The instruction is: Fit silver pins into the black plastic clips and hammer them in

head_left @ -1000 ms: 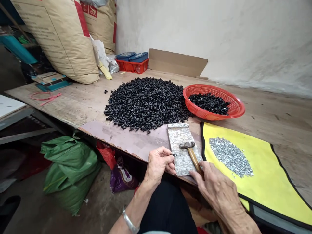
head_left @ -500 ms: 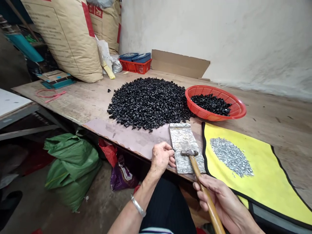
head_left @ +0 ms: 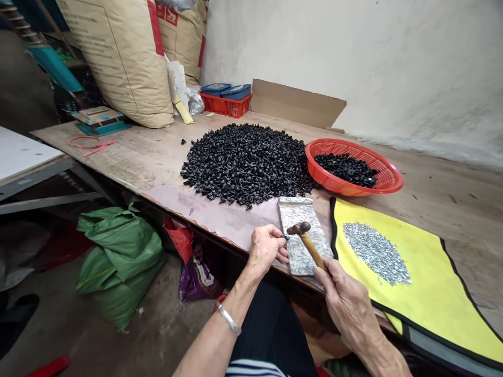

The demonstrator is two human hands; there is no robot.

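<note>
My left hand [head_left: 266,250] pinches a small black part [head_left: 285,236] between thumb and fingers, just above the near edge of a scuffed metal plate [head_left: 296,209]. My right hand [head_left: 346,298] is shut around the wooden handle of a small hammer [head_left: 312,251]. The steel hammer head [head_left: 298,228] hangs over the plate, right next to the pinched part. Whether it touches the part cannot be told. Beyond the plate lies a large heap of black parts [head_left: 247,165]. A yellow mat [head_left: 432,309] holds a pile of small silvery metal bits [head_left: 376,253].
A red plastic basket [head_left: 389,175] holding black parts stands on the wooden table [head_left: 118,162]. A mauve sheet [head_left: 208,217] lies along the table's front edge. Kraft sacks [head_left: 126,63] and a red crate [head_left: 226,104] stand behind; a green sack [head_left: 120,267] sits on the floor.
The hammer head has moved up and slightly left, nearer the black part, and my right hand has come closer to the plate. My left hand still pinches the part.
</note>
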